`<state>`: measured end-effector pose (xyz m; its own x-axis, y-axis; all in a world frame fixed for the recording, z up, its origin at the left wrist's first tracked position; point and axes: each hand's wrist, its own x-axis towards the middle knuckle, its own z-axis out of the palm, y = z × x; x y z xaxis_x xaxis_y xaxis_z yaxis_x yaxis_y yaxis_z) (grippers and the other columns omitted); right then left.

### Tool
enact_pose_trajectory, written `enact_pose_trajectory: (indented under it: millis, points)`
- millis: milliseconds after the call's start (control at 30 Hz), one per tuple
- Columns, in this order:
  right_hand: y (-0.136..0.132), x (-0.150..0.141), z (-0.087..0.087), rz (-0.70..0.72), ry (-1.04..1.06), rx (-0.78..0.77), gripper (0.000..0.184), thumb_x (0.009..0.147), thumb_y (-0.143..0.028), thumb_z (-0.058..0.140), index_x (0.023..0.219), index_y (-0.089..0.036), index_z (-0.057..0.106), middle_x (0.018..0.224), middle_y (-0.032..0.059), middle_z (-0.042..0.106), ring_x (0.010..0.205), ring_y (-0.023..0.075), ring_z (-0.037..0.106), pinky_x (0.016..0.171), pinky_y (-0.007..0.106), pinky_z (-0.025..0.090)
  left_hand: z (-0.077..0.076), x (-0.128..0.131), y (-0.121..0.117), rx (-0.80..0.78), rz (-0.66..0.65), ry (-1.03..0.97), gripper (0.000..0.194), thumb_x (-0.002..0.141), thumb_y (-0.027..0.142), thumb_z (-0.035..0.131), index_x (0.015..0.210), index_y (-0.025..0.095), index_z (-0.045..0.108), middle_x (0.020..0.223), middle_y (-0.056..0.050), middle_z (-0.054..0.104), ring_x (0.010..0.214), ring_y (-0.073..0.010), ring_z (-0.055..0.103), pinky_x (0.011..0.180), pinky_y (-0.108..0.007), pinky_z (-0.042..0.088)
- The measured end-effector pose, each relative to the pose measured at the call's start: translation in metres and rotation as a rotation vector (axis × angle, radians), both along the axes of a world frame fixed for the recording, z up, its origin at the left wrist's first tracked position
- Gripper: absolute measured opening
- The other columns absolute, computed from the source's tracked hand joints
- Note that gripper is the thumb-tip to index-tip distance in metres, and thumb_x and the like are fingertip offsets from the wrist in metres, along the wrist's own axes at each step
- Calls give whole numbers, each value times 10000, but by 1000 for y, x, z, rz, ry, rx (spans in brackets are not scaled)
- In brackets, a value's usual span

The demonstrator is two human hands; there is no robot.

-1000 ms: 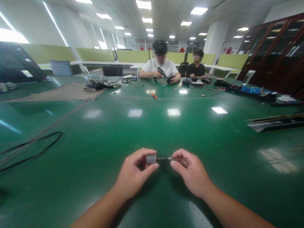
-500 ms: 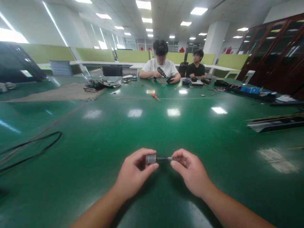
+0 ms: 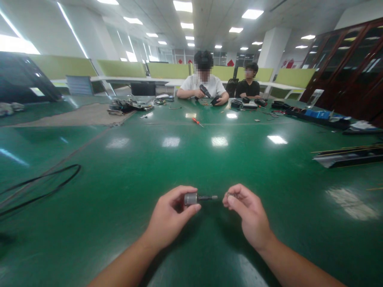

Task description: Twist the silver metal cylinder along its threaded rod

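Observation:
My left hand (image 3: 169, 213) grips a grey metal cylinder with a thin shaft (image 3: 191, 199), thumb and fingers on either side of it. The shaft lies level and points right, its bare tip lighter in colour. A short gap parts that tip from my right hand (image 3: 247, 209), whose thumb and fingertips pinch a small coil spring (image 3: 232, 195). Most of the spring is hidden by the fingers. Both hands are above the green tabletop (image 3: 191, 167).
A red-handled screwdriver (image 3: 196, 121) lies farther back. A black cable (image 3: 60, 185) loops at left, and dark strips (image 3: 353, 155) lie at right. Across the table a person in white (image 3: 203, 85) holds a power drill (image 3: 205, 91); a person in black (image 3: 248, 88) sits beside them.
My right hand has drawn right, taking the spring off the end of the shaft. My left hand keeps its hold on the cylinder, nearly still.

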<state>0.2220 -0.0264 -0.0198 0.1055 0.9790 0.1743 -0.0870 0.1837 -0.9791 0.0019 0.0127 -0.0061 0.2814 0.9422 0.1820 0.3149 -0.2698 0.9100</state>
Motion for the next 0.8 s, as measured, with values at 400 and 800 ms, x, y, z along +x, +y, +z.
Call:
enact_pose_trajectory:
  millis: [400,800]
  points:
    - [7,-7,-6,99,39,-92,548,967,-568,457,566,-197,494,507,-10,489,511,135,460,542,271,379,-5,-3,6,-49,162,-344,273,782,272,790,865,205,538,820,36,620,759,-132,595,703,-222,431]
    - [9,-9,-6,144,-62,-68,596,976,-593,416,553,-187,526,518,-7,502,529,136,493,568,267,405,36,-49,-9,-129,380,-444,409,630,345,902,820,211,564,850,21,763,901,-197,709,781,-250,535]
